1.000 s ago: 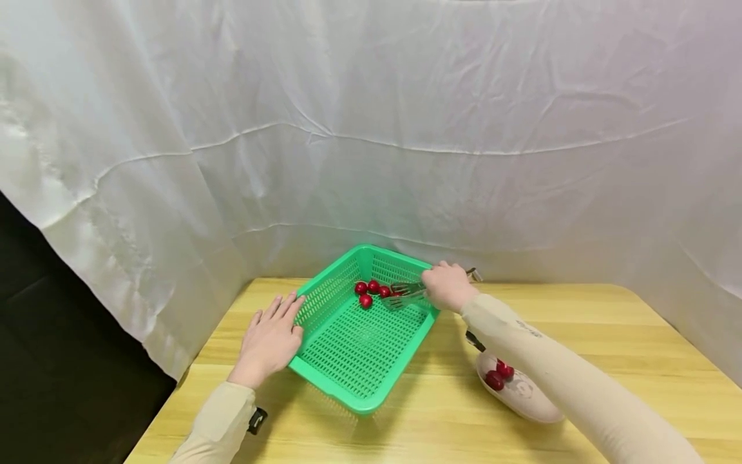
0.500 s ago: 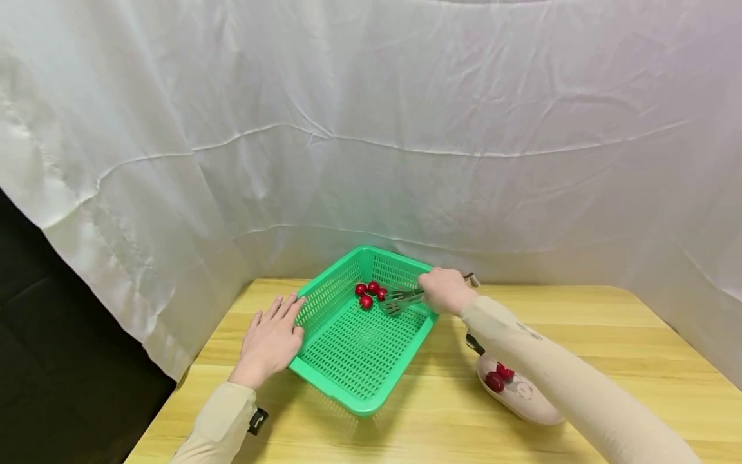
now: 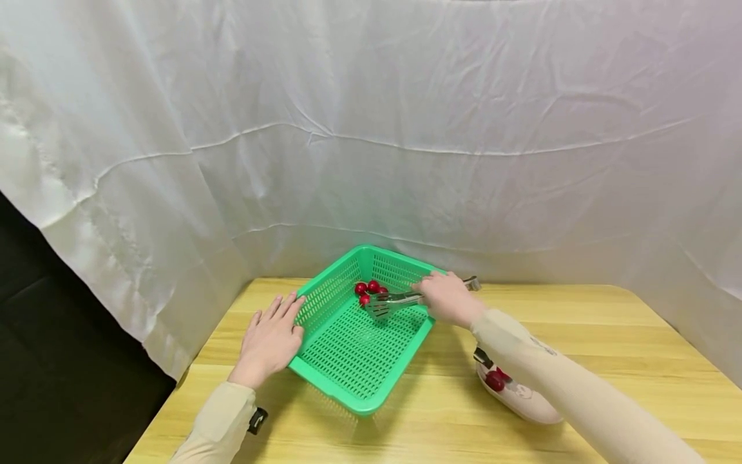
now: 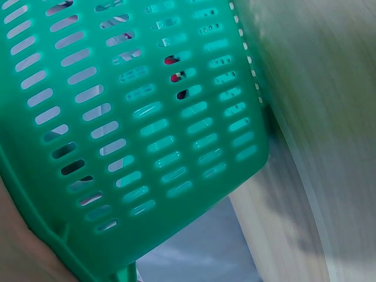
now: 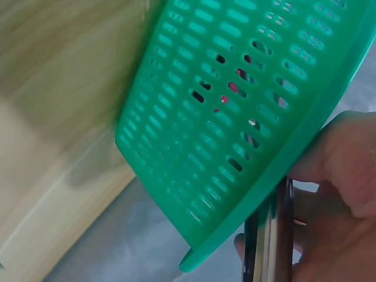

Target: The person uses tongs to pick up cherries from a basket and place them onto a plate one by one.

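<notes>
A green plastic basket (image 3: pixel 348 361) with slotted walls stands on the table. My left hand (image 3: pixel 269 341) rests on its left rim with fingers extended. Over the right rim, my right hand (image 3: pixel 449 299) grips metal food tongs (image 3: pixel 400 299). The slotted ends of the tongs are inside the basket, right beside several red cherries (image 3: pixel 373 286) in the far corner; whether they touch is unclear. In the right wrist view, the tongs' handle (image 5: pixel 268 244) lies between thumb and fingers. Red cherries (image 5: pixel 233 87) show through the basket's slots there.
On the wooden table (image 3: pixel 440 412), a pale pink oval dish (image 3: pixel 536 411) holds dark red cherries (image 3: pixel 494 381); my right forearm partly covers it. A white curtain (image 3: pixel 371 167) hangs behind the table, and a dark area lies at the left.
The tongs have moved left and slightly toward me inside the basket, up to the cherries. My left hand and the basket have stayed in place.
</notes>
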A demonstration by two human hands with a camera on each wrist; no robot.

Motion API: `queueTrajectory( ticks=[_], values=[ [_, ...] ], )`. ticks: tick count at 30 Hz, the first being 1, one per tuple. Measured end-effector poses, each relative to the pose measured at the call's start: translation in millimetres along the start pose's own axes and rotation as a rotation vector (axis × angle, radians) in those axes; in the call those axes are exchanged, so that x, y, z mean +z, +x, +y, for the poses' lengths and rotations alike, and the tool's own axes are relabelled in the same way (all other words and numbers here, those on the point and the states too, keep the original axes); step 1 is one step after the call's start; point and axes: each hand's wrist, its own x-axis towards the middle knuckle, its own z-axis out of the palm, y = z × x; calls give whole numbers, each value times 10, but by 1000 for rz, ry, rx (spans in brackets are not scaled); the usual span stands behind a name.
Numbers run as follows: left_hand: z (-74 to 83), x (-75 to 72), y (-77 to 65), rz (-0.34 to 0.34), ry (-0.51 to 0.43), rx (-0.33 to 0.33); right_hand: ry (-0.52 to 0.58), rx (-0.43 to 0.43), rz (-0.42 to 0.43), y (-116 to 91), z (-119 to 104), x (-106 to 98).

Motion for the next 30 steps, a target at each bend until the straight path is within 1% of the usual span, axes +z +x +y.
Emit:
queueTrajectory(
  ticks=[4, 12, 15, 25, 30],
  values=[
    [10, -9, 12, 9, 10, 8, -15, -1, 37, -47, 20, 21],
    [26, -71, 53, 11, 9, 15, -2, -17, 155, -213, 35, -63],
    [21, -78, 51, 8, 12, 17, -1, -20, 185, -292, 44, -67],
    [-9, -21, 11, 4, 6, 18, 40, 6, 291, -530, 87, -16],
    [-13, 7, -7, 2, 1, 15, 58, 16, 322, -650, 108, -19]
  ],
)
